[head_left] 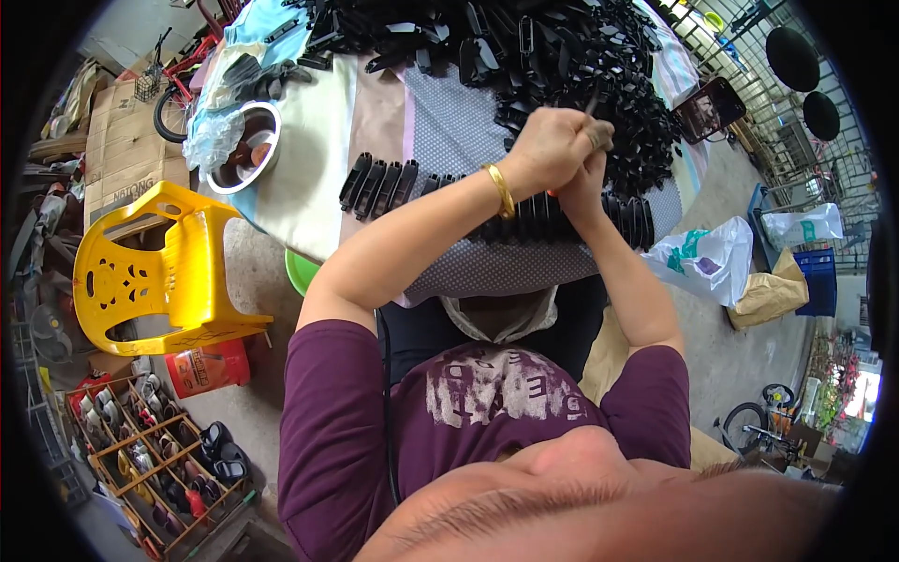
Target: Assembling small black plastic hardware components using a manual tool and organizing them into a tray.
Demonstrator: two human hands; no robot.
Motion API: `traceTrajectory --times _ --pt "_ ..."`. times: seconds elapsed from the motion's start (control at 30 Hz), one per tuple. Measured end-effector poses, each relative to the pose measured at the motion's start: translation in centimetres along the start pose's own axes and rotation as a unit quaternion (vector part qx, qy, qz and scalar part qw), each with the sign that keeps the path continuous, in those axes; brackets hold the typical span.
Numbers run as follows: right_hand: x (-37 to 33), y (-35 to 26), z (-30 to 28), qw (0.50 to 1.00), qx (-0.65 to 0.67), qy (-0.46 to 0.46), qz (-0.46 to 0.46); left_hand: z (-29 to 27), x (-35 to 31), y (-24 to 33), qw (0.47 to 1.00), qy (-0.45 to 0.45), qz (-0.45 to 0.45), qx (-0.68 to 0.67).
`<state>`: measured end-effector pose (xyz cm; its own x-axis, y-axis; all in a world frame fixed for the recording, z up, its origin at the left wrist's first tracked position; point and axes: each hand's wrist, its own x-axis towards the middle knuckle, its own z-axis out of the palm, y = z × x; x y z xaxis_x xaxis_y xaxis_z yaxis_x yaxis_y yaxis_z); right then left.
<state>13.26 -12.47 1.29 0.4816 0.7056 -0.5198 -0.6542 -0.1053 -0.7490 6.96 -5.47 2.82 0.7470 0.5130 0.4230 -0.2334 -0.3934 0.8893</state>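
My left hand (548,148), below a gold bangle (499,191), is closed and meets my right hand (582,187) over the table. The right hand's fingers are curled too, partly hidden behind the left. A thin dark pointed piece (592,101) sticks up from the joined hands, and a small orange bit (552,193) shows by the right palm. What each hand grips is mostly covered. Beneath them runs a row of black plastic parts (524,223) standing side by side. A shorter group of the same parts (378,185) stands to the left.
A large heap of loose black parts (581,56) covers the far side of the cloth-covered table (318,122). A metal bowl (269,173) sits at the left edge, a phone (709,110) at the right. A yellow chair (178,272) stands left, plastic bags (702,262) right.
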Motion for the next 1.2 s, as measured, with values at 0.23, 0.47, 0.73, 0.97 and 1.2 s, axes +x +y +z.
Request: traceTrajectory --times 0.23,0.47,0.73,0.97,1.2 --pt "0.8 1.7 -0.2 0.889 -0.109 -0.108 -0.431 -0.6 0.6 0.8 0.997 -0.039 -0.022 0.061" --pt "3.0 2.8 0.4 0.897 -0.125 -0.130 -0.404 -2.0 -0.1 -0.1 0.999 -0.002 -0.028 0.017" --pt "4.1 3.2 -0.6 0.894 -0.189 -0.143 -0.379 -2.0 -0.1 0.0 0.999 0.001 -0.025 0.029" --pt "3.2 3.3 0.1 0.895 -0.198 -0.121 -0.382 -3.4 -0.8 0.0 0.999 0.010 -0.019 0.038" --pt "3.3 4.5 1.8 0.935 0.039 -0.133 -0.327 -3.4 -1.2 0.0 0.999 -0.003 -0.011 0.031"
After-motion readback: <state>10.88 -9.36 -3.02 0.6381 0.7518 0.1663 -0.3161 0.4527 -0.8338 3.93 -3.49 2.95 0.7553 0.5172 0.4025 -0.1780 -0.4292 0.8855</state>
